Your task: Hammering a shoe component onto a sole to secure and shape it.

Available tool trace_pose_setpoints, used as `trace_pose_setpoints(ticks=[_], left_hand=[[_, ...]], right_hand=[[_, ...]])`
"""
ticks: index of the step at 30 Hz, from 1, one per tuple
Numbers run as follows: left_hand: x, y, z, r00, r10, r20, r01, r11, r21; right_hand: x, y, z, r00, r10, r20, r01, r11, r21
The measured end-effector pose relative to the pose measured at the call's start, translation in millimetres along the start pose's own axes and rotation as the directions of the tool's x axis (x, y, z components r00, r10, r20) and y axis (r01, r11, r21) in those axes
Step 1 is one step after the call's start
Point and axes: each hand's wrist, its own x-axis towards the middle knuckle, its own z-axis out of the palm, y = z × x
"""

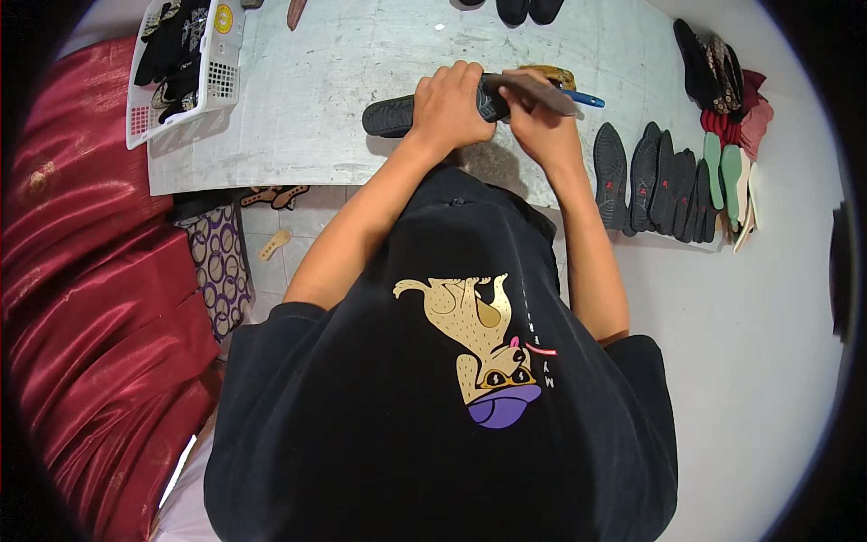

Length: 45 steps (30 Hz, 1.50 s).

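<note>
And here's the black sole [387, 118], lying crosswise on the pale tabletop [312, 108] just in front of the person's body! The left hand [449, 107] is clamped over its middle, fingers wrapped across the top. Over at the sole's right end, the right hand [547, 134] has its fingers curled round a flat brown piece [539, 93], whose tip reaches over that end; whether the two touch, I can't tell. Just past the sole's right end, a blue pen [587, 98] pokes out beside a yellowish-brown object [553, 74], partly hidden. Further right of the sole, a row of dark soles [643, 181] lines up, green insoles [731, 172] beyond them. Well left of the sole stands a white basket [222, 79] packed with black and patterned pieces [185, 50], and farther out beyond the sole, black shoes [526, 10]!
</note>
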Motion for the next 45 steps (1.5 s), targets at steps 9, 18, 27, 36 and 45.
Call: trace_pose_setpoints(ticks=[9, 18, 27, 36, 45], left_hand=[[-0.3, -0.4, 1.4, 1.0, 0.005, -0.024, -0.004, 1.0, 0.018], [5.4, -4.7, 2.9, 1.0, 0.012, 0.019, -0.011, 1.0, -0.006], [-19.8, -4.7, 18.7, 0.981, -0.053, -0.187, 0.077, 0.989, 0.125], [-17.3, -7.5, 16.7, 0.986, -0.087, -0.139, 0.101, 0.99, 0.099], [-17.2, -22.6, -7.0, 0.995, 0.074, 0.059, -0.074, 0.997, -0.002]], right_hand=[[-6.7, -6.4, 1.2, 0.995, 0.064, 0.079, -0.044, 0.973, -0.228], [20.4, -9.2, 1.5, 0.981, 0.103, 0.162, -0.06, 0.966, -0.252], [32.0, 1.5, 4.9, 0.978, 0.056, 0.201, 0.015, 0.941, -0.337], [7.1, 3.5, 16.5, 0.996, -0.063, 0.063, 0.075, 0.976, -0.204], [15.8, -24.6, 21.8, 0.999, -0.009, 0.032, 0.016, 0.972, -0.236]])
